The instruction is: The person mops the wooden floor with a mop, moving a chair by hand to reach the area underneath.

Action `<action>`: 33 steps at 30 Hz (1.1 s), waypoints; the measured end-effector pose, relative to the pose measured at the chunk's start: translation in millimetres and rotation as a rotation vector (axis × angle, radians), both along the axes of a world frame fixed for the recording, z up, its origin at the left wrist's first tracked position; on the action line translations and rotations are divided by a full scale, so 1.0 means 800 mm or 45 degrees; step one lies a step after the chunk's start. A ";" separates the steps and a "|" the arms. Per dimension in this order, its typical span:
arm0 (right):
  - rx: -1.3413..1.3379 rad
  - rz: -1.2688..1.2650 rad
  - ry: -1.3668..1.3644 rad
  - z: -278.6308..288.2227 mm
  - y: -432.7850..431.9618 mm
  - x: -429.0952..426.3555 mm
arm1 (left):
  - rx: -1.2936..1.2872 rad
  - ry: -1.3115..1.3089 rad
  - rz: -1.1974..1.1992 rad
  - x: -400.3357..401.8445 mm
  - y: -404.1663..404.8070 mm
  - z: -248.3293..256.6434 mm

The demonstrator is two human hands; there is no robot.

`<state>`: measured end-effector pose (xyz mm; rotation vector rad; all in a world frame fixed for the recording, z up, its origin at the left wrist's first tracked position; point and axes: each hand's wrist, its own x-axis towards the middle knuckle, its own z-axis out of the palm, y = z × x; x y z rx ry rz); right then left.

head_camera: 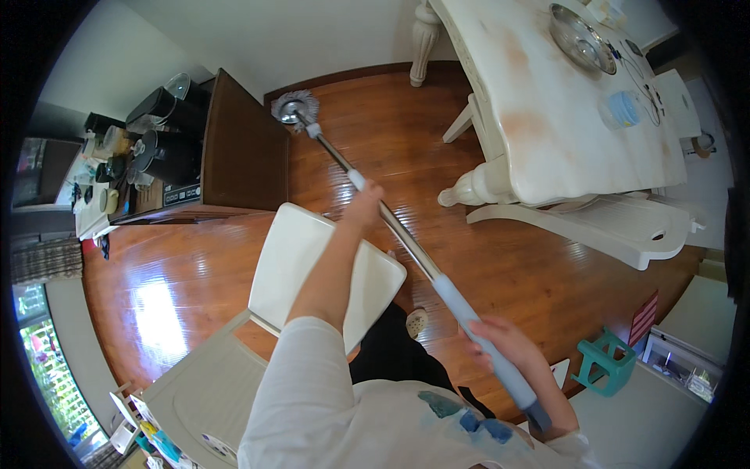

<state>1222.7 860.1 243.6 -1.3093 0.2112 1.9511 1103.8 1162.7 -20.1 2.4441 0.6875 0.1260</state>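
A spin mop runs diagonally across the view. Its round head of grey strands [310,105] rests on the wooden floor near the corner of the dark brown cabinet. My left hand [363,204] grips the metal pole [410,243] just behind a white collar. Lower down, my right hand [498,341] is wrapped around the light grey handle sleeve [460,302]. Under my left forearm stands a chair with a cream seat [299,252]. A beige slipper [416,323] shows beside my dark trousers.
The brown cabinet [246,152] holds black pots [167,155] at the left. To the right are a cream table [562,140] bearing a metal bowl [580,41] and a plastic container [622,110], a white chair [592,225] and a green stool [606,363]. Sunlight glares on the wooden floor [510,264].
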 end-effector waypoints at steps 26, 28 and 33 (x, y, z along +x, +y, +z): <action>-0.574 -0.118 -0.137 0.059 -0.186 -0.044 | -0.260 0.151 -0.111 0.024 -0.201 0.072; -0.750 0.080 -0.220 0.109 -0.179 -0.051 | -0.406 0.271 -0.100 0.012 -0.236 0.114; -0.535 0.156 -0.137 0.105 -0.236 -0.050 | -0.518 0.163 -0.063 -0.036 -0.249 0.138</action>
